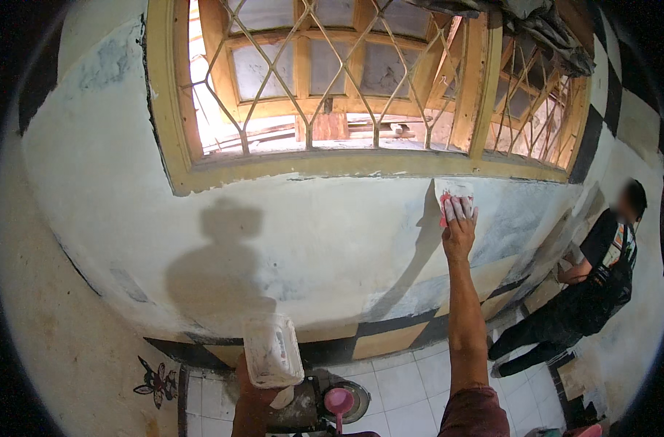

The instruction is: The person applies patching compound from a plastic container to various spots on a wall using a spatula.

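Observation:
My right hand (pixel 459 215) is stretched out to the wall (pixel 332 233). Its fingers press a flat putty scraper (pixel 446 191), whitish with red showing under the fingers, against the wall just below the yellow window frame (pixel 332 168). In my left hand (pixel 256 390), low and nearer to me, is a white plastic tub (pixel 249 357) smeared with pale paste. The tub hides most of that hand's fingers. A pale, flat piece (pixel 282 398) sticks out beside the tub's lower end; its kind is unclear. Whitish paste coats the wall, with bluish-grey patches showing toward the right.
Metal grille bars (pixel 343 69) cross the window above. Dark cloth (pixel 543 33) hangs at its upper right. Another person (pixel 602 266) in dark clothes works at the right-hand wall. A pink dipper (pixel 338 400) rests over a round container on the white tile floor (pixel 401 386).

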A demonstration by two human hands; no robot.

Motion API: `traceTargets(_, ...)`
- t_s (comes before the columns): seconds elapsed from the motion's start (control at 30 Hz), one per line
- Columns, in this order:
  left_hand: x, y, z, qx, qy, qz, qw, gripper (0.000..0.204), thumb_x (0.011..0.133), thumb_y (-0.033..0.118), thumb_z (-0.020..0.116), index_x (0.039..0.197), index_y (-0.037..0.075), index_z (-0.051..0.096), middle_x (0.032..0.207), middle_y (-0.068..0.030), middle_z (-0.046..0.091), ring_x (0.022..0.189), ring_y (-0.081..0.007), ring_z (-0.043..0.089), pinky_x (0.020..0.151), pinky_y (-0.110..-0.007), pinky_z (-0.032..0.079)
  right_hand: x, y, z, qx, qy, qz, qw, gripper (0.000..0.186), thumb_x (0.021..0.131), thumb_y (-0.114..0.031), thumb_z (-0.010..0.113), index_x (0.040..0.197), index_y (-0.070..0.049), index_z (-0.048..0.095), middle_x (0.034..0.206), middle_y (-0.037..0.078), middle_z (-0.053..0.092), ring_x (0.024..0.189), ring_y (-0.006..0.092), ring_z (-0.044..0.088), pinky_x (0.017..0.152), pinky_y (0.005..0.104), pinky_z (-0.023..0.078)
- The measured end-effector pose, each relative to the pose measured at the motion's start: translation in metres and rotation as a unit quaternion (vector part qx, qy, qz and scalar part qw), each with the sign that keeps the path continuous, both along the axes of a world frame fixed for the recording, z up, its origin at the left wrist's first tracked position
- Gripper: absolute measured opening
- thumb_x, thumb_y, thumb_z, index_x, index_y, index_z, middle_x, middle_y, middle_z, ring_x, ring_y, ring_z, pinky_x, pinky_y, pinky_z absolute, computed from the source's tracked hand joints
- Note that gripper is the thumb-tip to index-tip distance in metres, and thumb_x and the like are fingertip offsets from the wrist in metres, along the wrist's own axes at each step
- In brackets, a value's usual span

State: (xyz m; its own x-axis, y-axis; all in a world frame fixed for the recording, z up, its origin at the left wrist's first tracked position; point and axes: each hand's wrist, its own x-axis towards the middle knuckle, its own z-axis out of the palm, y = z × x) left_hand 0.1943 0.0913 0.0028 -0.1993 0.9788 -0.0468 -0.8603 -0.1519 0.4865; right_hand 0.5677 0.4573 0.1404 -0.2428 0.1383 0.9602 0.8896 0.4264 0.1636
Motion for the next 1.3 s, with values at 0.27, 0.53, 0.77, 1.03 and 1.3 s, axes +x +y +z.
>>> traceTargets(0.27,-0.011,0.009,-0.008,-0.047,-0.061,-0.005,0.997,0.069,0.085,0.06,0.047,0.137,0.015,0.044,0.127,-0.0113,0.054,0.115,-0.0344,0.054,0.094,-0.06,0.044,0.001,0.021,0.0,-0.004,-0.016,0.097,0.995,0.055,0.074,0.007,0.059,0.126,-0.007,0.056,0.127,0.014,0.054,0.121,0.0386,0.049,0.106,0.0546,0.032)
traceTargets(0.53,-0.007,0.012,0.022,0.007,0.195,-0.016,0.981,0.054,0.093,0.05,0.037,0.13,0.013,0.05,0.118,-0.0091,0.059,0.108,-0.0303,0.059,0.088,-0.055,0.05,0.001,0.025,-0.035,-0.065,-0.014,0.046,0.997,0.051,0.078,0.003,0.057,0.128,-0.009,0.056,0.134,0.014,0.052,0.127,0.0363,0.046,0.106,0.052,0.035)
traceTargets(0.77,0.037,0.026,0.058,-0.043,-0.051,-0.008,0.998,0.048,0.096,0.042,0.036,0.126,0.009,0.052,0.117,-0.0104,0.06,0.108,-0.0297,0.059,0.091,-0.052,0.05,0.033,-0.025,-0.048,-0.244,0.19,0.02,0.951,0.041,0.086,-0.001,0.048,0.126,-0.004,0.056,0.12,0.017,0.061,0.111,0.0343,0.059,0.091,0.0417,0.047)
traceTargets(1.03,0.018,0.014,0.017,0.01,-0.089,-0.055,0.994,0.058,0.092,0.052,0.042,0.131,0.01,0.046,0.122,-0.0109,0.056,0.112,-0.0305,0.056,0.092,-0.053,0.049,0.029,0.008,0.026,-0.116,0.334,0.002,0.935,0.028,0.091,-0.018,0.052,0.112,-0.004,0.062,0.1,0.018,0.065,0.09,0.0371,0.063,0.075,0.0408,0.051)
traceTargets(1.3,-0.002,-0.006,-0.026,0.014,0.031,-0.033,0.999,0.072,0.085,0.059,0.053,0.138,0.012,0.038,0.13,-0.0095,0.051,0.118,-0.0302,0.052,0.095,-0.052,0.047,-0.195,-0.082,0.001,-0.329,0.154,-0.02,0.931,0.046,0.088,-0.027,0.058,0.127,-0.005,0.047,0.119,0.017,0.055,0.098,0.035,0.06,0.073,0.0472,0.053)
